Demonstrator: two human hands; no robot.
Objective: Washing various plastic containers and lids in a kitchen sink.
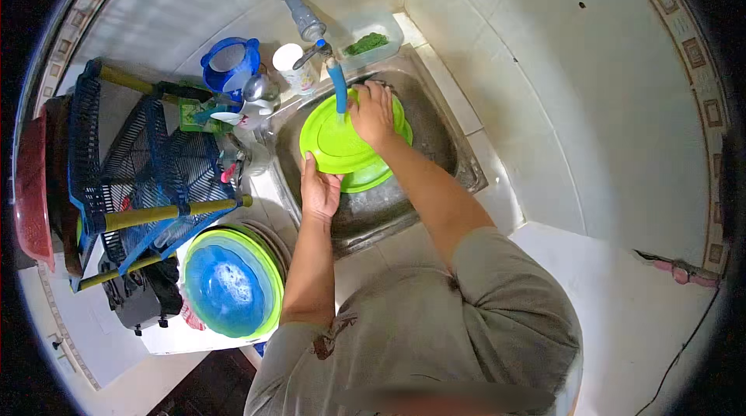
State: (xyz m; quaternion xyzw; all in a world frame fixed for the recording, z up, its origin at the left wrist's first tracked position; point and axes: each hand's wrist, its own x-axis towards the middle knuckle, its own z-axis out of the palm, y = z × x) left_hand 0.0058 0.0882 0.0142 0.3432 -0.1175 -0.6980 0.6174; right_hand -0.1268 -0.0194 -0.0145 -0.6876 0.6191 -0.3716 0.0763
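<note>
My left hand point(320, 191) grips the near left rim of a lime-green plastic plate point(333, 147), with its thumb on top. The plate is tilted under a blue hose point(338, 87) fitted to the tap point(327, 53), and water runs onto its face. Palm down, my right hand point(373, 114) lies over the plate's right side, and its fingers reach the far rim. Beneath this plate, a second green dish point(368, 179) shows partly in the stainless steel sink point(434, 151). The upper plate hides the rest of it.
Left of the sink are a white patterned cup point(300, 75), a blue pitcher point(230, 66) and a blue plastic rack point(157, 154). Stacked basins point(227, 288) sit at the near left. Behind the sink, a clear container point(384, 52) holds a green scouring pad point(366, 43).
</note>
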